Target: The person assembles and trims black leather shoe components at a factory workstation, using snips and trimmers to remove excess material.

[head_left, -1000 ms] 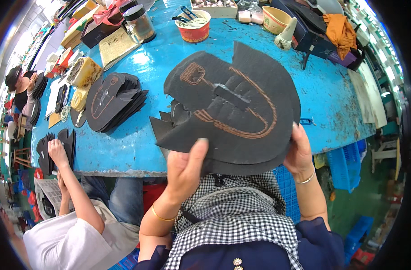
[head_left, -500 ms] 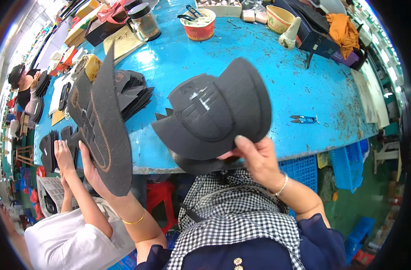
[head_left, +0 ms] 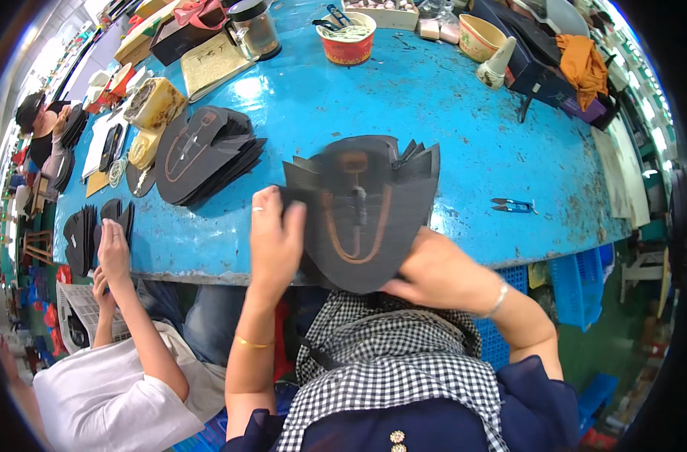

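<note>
At the centre of the frame is a bundle of flat, matte black pieces (head_left: 388, 200), notched along the top, rounded below, with ridged brown stitching in a U on the front one. The right hand (head_left: 449, 271) grips the lower right edge; the left hand (head_left: 277, 245) is at the left edge, thumb apart from fingers, too blurred to tell whether it grips. Beyond, on the scuffed blue table (head_left: 569, 166), lie metal-bladed snips (head_left: 513, 206) at right and a similar fanned stack (head_left: 208, 158) at upper left.
</note>
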`<state>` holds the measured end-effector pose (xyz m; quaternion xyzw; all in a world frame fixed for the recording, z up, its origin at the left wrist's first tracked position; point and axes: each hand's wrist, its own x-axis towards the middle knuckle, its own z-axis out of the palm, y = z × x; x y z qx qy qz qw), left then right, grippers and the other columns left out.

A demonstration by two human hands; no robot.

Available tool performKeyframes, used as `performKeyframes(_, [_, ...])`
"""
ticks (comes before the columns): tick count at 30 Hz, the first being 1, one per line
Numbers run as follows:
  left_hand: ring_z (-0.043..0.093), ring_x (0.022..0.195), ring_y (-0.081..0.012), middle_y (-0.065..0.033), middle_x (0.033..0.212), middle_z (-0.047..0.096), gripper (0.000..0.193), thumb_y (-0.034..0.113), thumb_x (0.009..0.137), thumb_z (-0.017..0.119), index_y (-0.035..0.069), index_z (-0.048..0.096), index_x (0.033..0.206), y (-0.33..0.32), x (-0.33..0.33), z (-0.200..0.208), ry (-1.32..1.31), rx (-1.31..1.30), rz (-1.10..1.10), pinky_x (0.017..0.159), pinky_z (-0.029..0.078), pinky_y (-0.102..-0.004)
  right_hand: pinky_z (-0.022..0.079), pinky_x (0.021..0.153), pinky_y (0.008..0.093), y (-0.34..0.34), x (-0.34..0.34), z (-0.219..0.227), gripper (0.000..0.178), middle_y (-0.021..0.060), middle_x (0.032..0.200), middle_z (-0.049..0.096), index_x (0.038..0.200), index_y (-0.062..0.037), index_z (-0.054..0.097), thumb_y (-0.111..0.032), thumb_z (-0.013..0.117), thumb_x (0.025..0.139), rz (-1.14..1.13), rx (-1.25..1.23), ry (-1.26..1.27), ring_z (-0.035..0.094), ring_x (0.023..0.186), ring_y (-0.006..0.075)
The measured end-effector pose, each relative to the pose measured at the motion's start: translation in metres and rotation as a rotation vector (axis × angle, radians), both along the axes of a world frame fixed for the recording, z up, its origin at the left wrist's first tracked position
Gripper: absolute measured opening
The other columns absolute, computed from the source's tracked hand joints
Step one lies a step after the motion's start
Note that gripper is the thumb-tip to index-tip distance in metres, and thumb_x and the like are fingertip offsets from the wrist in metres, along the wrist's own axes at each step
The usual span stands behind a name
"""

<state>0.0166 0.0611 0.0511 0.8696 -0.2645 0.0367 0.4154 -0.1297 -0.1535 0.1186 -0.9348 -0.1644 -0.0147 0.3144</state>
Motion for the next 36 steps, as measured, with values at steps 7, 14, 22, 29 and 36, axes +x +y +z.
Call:
performKeyframes(7, [0.033, 0.145, -0.0307, -0.0220, 0.158, 0.027, 0.072, 0.013, 0.098, 0.062, -0.006, 0.022, 0.154, 0.009, -0.005, -0.009, 0.679, -0.693, 0.037, 0.118, 0.030, -0.0401, 0.046, 0.106, 0.0354, -0.088, -0.053, -0.044, 0.065, 0.0208, 0.143, 0.051, 0.146, 0.0092, 0.037, -0.029, 0.062, 0.100, -0.710, 1.040, 0.409, 0.054, 0.128, 0.0256])
performKeyframes(14, [0.053, 0.126, -0.0212, -0.0138, 0.139, 0.054, 0.055, 0.008, 0.097, 0.062, -0.006, 0.040, 0.145, -0.012, -0.013, 0.018, 1.041, -0.803, -0.186, 0.109, 0.041, -0.0352, 0.041, 0.111, 0.0362, -0.073, -0.019, -0.049, 0.090, 0.0275, 0.150, 0.040, 0.150, 0.0157, 0.023, -0.041, 0.067, 0.095, -0.578, 1.042, 0.462, 0.049, 0.134, 0.0293])
performKeyframes(22, [0.064, 0.106, -0.0187, -0.0104, 0.119, 0.067, 0.045, 0.011, 0.085, 0.076, -0.005, 0.061, 0.124, -0.028, 0.002, 0.033, 1.067, -0.480, -0.223, 0.095, 0.050, -0.0322, 0.045, 0.104, 0.0360, -0.082, 0.012, -0.035, 0.074, 0.0140, 0.129, 0.060, 0.136, 0.0022, 0.056, -0.044, 0.080, 0.083, -0.381, 0.849, 0.669, 0.053, 0.127, 0.0245])
performKeyframes(29, [0.067, 0.101, -0.0214, -0.0113, 0.108, 0.070, 0.047, 0.004, 0.074, 0.077, -0.004, 0.063, 0.119, -0.027, -0.031, 0.033, 0.943, -0.704, -0.274, 0.094, 0.051, -0.0345, 0.040, 0.111, 0.0402, -0.070, -0.017, -0.048, 0.085, 0.0189, 0.141, 0.050, 0.143, 0.0004, 0.047, -0.037, 0.086, 0.078, -0.498, 0.648, 0.275, 0.049, 0.132, 0.0315])
performKeyframes(36, [0.061, 0.110, -0.0205, -0.0127, 0.131, 0.050, 0.128, -0.004, 0.063, 0.087, 0.013, -0.001, 0.154, -0.044, -0.031, 0.046, 0.676, -1.038, -0.635, 0.098, 0.053, -0.0379, 0.045, 0.107, 0.0377, -0.079, -0.025, -0.037, 0.092, 0.0093, 0.133, 0.058, 0.144, -0.0009, 0.041, -0.009, 0.091, 0.068, -0.393, 0.858, 0.127, 0.052, 0.125, 0.0190])
